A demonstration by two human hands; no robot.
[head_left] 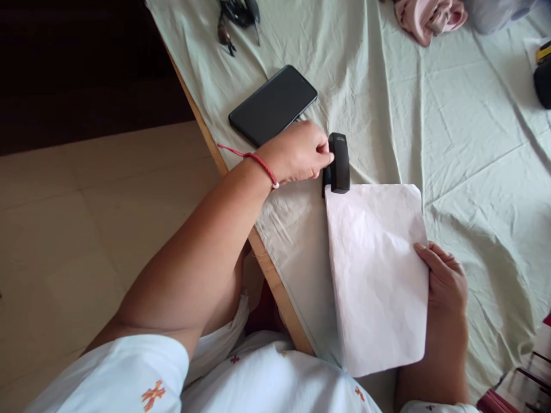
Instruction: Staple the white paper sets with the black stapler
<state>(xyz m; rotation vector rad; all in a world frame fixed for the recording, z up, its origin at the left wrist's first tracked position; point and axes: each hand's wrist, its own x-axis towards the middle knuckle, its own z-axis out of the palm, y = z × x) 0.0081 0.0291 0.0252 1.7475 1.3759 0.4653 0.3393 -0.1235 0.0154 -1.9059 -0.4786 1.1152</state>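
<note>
Your right hand (447,282) gripped the sheets (379,275) by their right edge. The stapler (340,165) already sat over the sheets' top-left corner, your left hand (300,152) curled against it, grip unclear; any fastening there was hidden.

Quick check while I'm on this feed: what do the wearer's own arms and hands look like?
The left hand and right hand are both ungloved. The left wrist wears a red cord bracelet with a white bead and loose ends. The left sleeve is short and white with an orange-red flower-like motif; only a white edge of the right sleeve shows.
</note>
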